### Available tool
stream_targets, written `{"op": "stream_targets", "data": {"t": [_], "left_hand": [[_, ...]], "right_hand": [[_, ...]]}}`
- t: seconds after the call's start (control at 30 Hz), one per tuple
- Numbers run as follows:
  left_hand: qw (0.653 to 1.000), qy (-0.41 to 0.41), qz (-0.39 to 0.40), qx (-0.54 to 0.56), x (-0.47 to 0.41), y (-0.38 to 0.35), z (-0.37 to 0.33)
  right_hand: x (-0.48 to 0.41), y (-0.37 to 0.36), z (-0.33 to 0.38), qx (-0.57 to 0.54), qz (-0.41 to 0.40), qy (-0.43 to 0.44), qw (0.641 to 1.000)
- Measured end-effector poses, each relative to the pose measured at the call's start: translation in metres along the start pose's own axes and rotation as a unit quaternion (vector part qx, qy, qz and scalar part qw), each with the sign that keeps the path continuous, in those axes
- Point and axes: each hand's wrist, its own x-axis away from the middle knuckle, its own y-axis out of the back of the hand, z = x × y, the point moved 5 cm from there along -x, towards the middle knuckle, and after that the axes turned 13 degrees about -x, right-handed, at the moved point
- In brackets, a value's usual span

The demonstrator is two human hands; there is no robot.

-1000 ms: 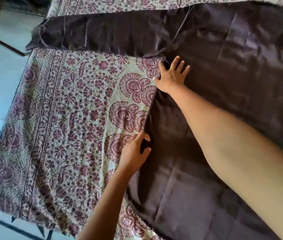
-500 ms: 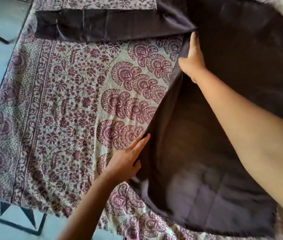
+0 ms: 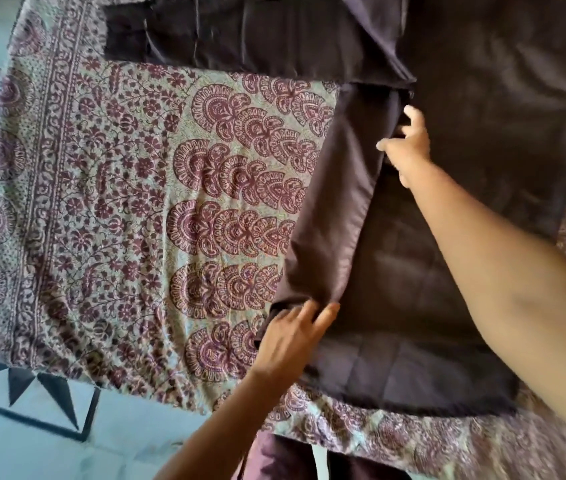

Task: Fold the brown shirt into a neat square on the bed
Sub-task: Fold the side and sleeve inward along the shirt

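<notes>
- bed (image 3: pixel 49 358): fills most of frame; its near edge runs along the lower left.
- bedspread (image 3: pixel 129 209): covers the bed. Pale ground, maroon floral print, fan motifs down the centre, border band at left. Lightly wrinkled.
- brown shirt (image 3: pixel 482 168): lies directly on the bedspread and takes the right half of frame.
- sleeve (image 3: pixel 240 36): stretched flat to the left along the top of frame.
- shirt's left side: turned over toward its body as a long strip (image 3: pixel 330 209), from upper centre down to lower centre.
- hem (image 3: pixel 413 400): lower right, just inside the bed's near edge.
- bedspread shows again at the right edge of frame.
</notes>
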Motion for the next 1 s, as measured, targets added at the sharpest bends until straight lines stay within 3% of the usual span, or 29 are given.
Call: {"op": "stream_targets", "data": {"t": [0.17, 0.3, 0.47, 0.6, 0.7, 0.87, 0.93, 1.0], "left_hand": [[0.998, 0.056, 0.023, -0.031, 0.026, -0.017, 0.026], [0.997, 0.050, 0.024, -0.047, 0.041, -0.030, 0.031], [0.997, 0.035, -0.072, -0.004, 0.054, -0.016, 0.033], [1.000, 0.010, -0.009, -0.006, 0.072, -0.034, 0.037], [1.000, 0.005, 0.022, 0.000, 0.075, -0.038, 0.036], [0.983, 0.164, -0.019, 0.082, 0.082, -0.027, 0.060], [0.973, 0.205, 0.006, 0.107, 0.084, -0.035, 0.069], [0.977, 0.178, 0.038, 0.108, 0.081, -0.040, 0.065]], "right_hand": [[0.020, -0.006, -0.008, 0.048, -0.046, 0.031, 0.997], [0.049, -0.010, -0.031, 0.029, -0.025, 0.043, 0.998], [0.111, -0.006, -0.078, -0.011, 0.004, 0.057, 0.998], [0.164, -0.006, -0.122, -0.099, 0.042, -0.010, 0.994], [0.203, -0.008, -0.148, -0.044, 0.049, -0.038, 0.997], [0.238, -0.022, -0.167, 0.072, 0.113, -0.087, 0.987], [0.244, -0.026, -0.172, 0.009, 0.126, -0.137, 0.982], [0.249, -0.025, -0.171, -0.071, 0.135, -0.191, 0.970]]}}
